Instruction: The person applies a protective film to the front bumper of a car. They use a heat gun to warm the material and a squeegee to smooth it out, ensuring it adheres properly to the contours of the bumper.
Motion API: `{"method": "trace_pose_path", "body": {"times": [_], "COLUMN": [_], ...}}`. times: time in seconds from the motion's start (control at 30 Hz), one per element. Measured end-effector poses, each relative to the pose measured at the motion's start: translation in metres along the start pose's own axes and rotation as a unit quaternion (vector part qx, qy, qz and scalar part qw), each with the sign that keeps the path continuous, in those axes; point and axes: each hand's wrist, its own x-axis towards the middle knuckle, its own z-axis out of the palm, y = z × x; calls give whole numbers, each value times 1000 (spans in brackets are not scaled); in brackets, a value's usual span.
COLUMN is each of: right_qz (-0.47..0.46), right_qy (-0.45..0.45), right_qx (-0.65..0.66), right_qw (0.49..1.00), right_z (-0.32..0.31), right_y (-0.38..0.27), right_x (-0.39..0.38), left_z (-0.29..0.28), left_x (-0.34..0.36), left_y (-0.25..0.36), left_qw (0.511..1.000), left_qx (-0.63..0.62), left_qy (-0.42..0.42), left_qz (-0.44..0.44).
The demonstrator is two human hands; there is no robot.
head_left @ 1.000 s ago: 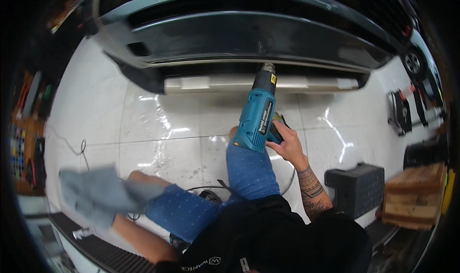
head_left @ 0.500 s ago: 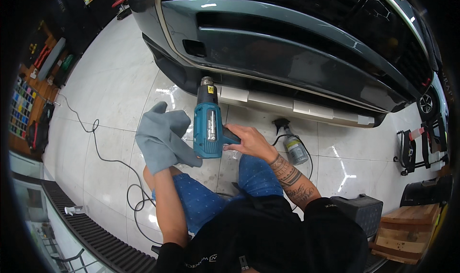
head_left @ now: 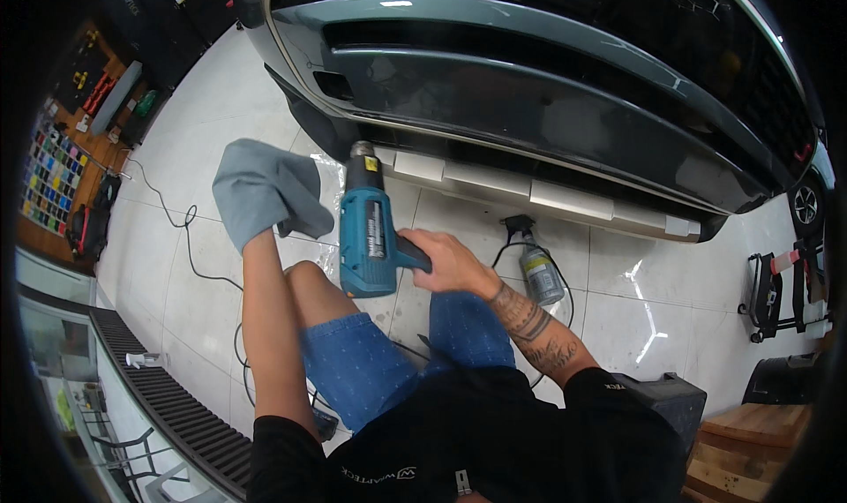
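Note:
A grey cloth (head_left: 265, 185) covers my left hand (head_left: 257, 241) like a mitt and hides its fingers; the hand carries the cloth raised in front of the car bumper. My right hand (head_left: 448, 260) is wrapped round the black handle of a teal and black heat gun (head_left: 369, 234). The metal nozzle points away from me, close to the lower left edge of the dark grey bumper (head_left: 494, 84). Pale rectangular pieces (head_left: 488, 183) line the strip under the bumper.
A spray bottle (head_left: 542, 274) stands on the tiled floor (head_left: 635, 326), right of my knees. A black cable (head_left: 205, 276) trails across the left floor. A dark box (head_left: 662, 401) and wooden steps (head_left: 750, 446) stand at lower right, beyond them a wheeled stand (head_left: 776, 287). A floor grate (head_left: 168, 397) runs at lower left.
My left hand with the cloth has moved left and a little farther away. The heat gun in my right hand has shifted slightly left. My left knee shows more, and the view has shifted a little.

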Motion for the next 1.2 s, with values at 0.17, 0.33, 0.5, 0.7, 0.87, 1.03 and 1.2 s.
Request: {"method": "trace_pose_path", "body": {"times": [0.17,0.33,0.5,0.7,0.87,1.03,1.2], "right_qz": [90,308,442,485,538,549,559], "right_qy": [34,128,285,460,483,499,519], "right_qx": [41,-27,-114,-60,24,59,105], "right_qw": [995,942,843,742,691,668,639], "right_z": [-28,-48,-47,-34,-35,-31,-19], "right_y": [-5,-57,-113,-164,-166,-147,-152], "right_x": [-85,-201,-285,-283,-290,-329,-318], "left_z": [50,152,223,249,261,265,266], "left_x": [21,14,-10,-17,-20,-22,-20], "left_y": [45,69,59,53,51,55,52], "left_qw": [994,956,849,828,828,830,836], "left_qx": [-29,41,-494,-529,-531,-530,-522], "left_qy": [-87,-290,-78,-103,-106,-107,-111], "left_qz": [-60,26,-171,-154,-147,-139,-130]}}
